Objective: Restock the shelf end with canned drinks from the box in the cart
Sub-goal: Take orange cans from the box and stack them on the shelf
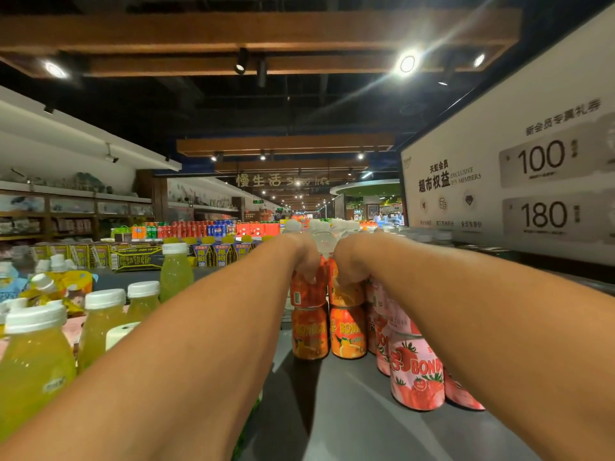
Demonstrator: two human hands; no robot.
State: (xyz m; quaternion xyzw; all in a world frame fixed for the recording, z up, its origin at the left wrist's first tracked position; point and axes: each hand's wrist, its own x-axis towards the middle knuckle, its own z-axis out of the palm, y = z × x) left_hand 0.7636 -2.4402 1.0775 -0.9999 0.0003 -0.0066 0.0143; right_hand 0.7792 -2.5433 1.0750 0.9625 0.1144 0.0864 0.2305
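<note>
Both my arms reach forward over the grey shelf top (349,404). My left hand (304,257) grips the top of an orange can (307,291) that stands stacked on another orange can (310,334). My right hand (349,261) grips a second upper orange can (347,294), stacked on a lower orange can (347,334). Right of them stand pink strawberry cans (417,377), partly hidden by my right forearm. The box and the cart are out of view.
Yellow-green juice bottles with white caps (103,327) fill the shelf at the left. Clear white-capped bottles (322,237) stand behind the cans. A large white sign board (519,181) rises at the right. Far shelves hold soda cans (186,229).
</note>
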